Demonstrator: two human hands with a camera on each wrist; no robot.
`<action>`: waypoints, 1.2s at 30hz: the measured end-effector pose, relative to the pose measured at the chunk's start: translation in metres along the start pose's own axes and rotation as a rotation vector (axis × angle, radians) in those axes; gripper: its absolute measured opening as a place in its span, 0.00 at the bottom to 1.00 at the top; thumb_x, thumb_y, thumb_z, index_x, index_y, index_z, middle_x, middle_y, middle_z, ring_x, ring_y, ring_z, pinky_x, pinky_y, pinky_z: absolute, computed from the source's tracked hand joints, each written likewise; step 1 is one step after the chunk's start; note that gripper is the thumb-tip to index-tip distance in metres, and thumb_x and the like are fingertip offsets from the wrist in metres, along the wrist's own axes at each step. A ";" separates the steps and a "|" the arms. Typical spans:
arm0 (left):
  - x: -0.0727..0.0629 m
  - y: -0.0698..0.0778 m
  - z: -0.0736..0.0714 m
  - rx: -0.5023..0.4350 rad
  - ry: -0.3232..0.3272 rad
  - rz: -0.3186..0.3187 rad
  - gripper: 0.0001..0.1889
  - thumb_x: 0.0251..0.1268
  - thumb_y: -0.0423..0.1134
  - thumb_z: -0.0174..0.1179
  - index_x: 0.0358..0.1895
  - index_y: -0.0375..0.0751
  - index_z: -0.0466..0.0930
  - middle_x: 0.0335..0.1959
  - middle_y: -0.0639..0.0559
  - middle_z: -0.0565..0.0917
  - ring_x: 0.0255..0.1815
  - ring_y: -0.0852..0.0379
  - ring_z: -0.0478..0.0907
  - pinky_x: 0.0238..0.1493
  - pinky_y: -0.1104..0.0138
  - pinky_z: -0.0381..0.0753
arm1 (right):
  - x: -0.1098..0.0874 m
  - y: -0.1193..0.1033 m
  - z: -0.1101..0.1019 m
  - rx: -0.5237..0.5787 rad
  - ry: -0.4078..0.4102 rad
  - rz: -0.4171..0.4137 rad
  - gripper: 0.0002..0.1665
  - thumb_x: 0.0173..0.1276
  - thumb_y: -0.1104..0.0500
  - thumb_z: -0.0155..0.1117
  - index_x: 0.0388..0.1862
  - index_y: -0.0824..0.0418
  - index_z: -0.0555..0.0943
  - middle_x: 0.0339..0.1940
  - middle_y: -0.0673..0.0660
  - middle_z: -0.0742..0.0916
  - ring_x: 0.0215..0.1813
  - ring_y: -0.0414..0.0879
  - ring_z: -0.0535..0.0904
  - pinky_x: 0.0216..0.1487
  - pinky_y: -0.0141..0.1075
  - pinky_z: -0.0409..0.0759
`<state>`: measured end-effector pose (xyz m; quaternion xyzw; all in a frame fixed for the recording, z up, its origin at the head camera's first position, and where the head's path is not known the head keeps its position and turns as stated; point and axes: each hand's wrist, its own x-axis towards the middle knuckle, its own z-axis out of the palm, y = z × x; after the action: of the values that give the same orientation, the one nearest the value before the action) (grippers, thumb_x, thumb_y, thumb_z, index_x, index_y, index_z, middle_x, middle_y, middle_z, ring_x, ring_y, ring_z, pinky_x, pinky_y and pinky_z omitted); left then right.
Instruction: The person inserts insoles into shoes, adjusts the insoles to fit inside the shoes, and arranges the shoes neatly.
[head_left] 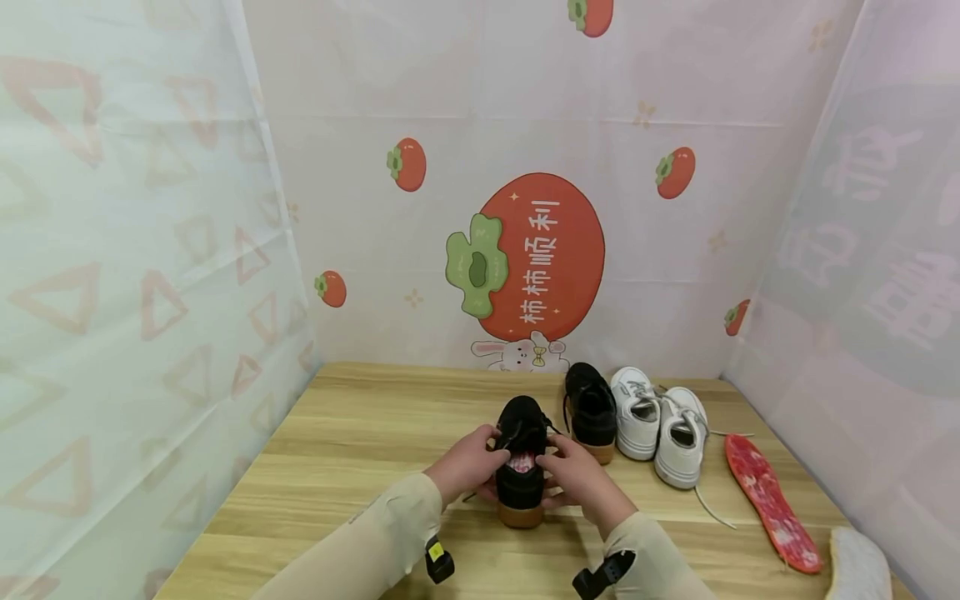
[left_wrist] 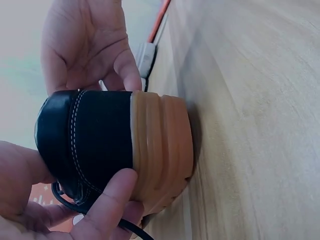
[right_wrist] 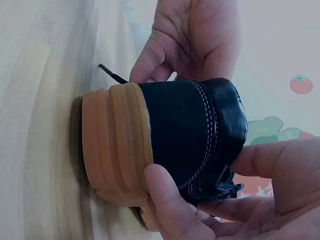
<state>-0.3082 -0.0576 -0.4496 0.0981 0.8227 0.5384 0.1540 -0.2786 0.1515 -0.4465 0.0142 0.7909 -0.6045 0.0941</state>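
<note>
A black lace-up shoe [head_left: 519, 490] with a tan sole stands on the wooden table, its heel toward me. Inside its opening shows a red-and-white insole [head_left: 521, 462]. My left hand [head_left: 467, 460] grips the shoe's left side, thumb at the collar and fingers lower down by the sole. From the other side my right hand [head_left: 583, 478] holds it the same way. The wrist views show the stitched heel [left_wrist: 102, 135] between both hands, with a black lace [left_wrist: 135, 229] hanging by the left fingers. How far the insole reaches into the toe is hidden.
Right of the held shoe stand a second black shoe [head_left: 591, 408] and two white lace-up shoes [head_left: 636, 425], laces trailing. Farther right lie a red patterned insole [head_left: 772, 504] and a whitish fuzzy insole-like piece [head_left: 859, 567]. Printed cloth walls [head_left: 360, 208] enclose the table [head_left: 360, 433].
</note>
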 end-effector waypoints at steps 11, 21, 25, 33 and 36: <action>-0.005 -0.001 -0.027 0.013 0.011 0.023 0.22 0.79 0.36 0.57 0.72 0.40 0.72 0.48 0.37 0.82 0.28 0.46 0.87 0.32 0.48 0.91 | 0.013 -0.017 0.024 -0.042 -0.048 -0.041 0.31 0.79 0.58 0.59 0.78 0.61 0.71 0.65 0.68 0.80 0.43 0.55 0.84 0.33 0.47 0.90; 0.000 -0.005 -0.094 0.140 0.116 -0.024 0.24 0.67 0.26 0.59 0.66 0.38 0.73 0.45 0.36 0.83 0.31 0.45 0.87 0.32 0.47 0.91 | 0.047 -0.048 0.082 -0.009 -0.126 -0.072 0.36 0.78 0.56 0.61 0.82 0.57 0.68 0.76 0.69 0.76 0.61 0.62 0.84 0.49 0.58 0.90; 0.006 -0.010 -0.125 0.215 0.157 -0.030 0.26 0.64 0.25 0.58 0.67 0.37 0.73 0.49 0.32 0.83 0.31 0.44 0.88 0.33 0.47 0.91 | 0.065 -0.059 0.108 0.044 -0.157 -0.083 0.36 0.75 0.53 0.66 0.80 0.56 0.71 0.80 0.66 0.73 0.71 0.63 0.79 0.58 0.60 0.86; 0.012 -0.030 -0.194 0.286 0.246 -0.098 0.26 0.67 0.25 0.51 0.69 0.36 0.69 0.61 0.28 0.77 0.40 0.43 0.84 0.28 0.54 0.89 | 0.103 -0.067 0.171 0.138 -0.192 -0.134 0.42 0.75 0.54 0.68 0.84 0.61 0.66 0.75 0.66 0.78 0.62 0.54 0.85 0.60 0.53 0.87; 0.016 -0.038 -0.209 0.311 0.273 -0.111 0.25 0.70 0.25 0.49 0.69 0.38 0.70 0.62 0.30 0.77 0.45 0.41 0.83 0.28 0.54 0.89 | 0.112 -0.064 0.186 0.180 -0.209 -0.137 0.43 0.77 0.55 0.67 0.85 0.61 0.62 0.78 0.66 0.76 0.64 0.55 0.85 0.60 0.50 0.87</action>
<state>-0.3980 -0.2463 -0.4087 0.0013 0.9131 0.4041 0.0538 -0.3726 -0.0539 -0.4507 -0.0944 0.7187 -0.6760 0.1329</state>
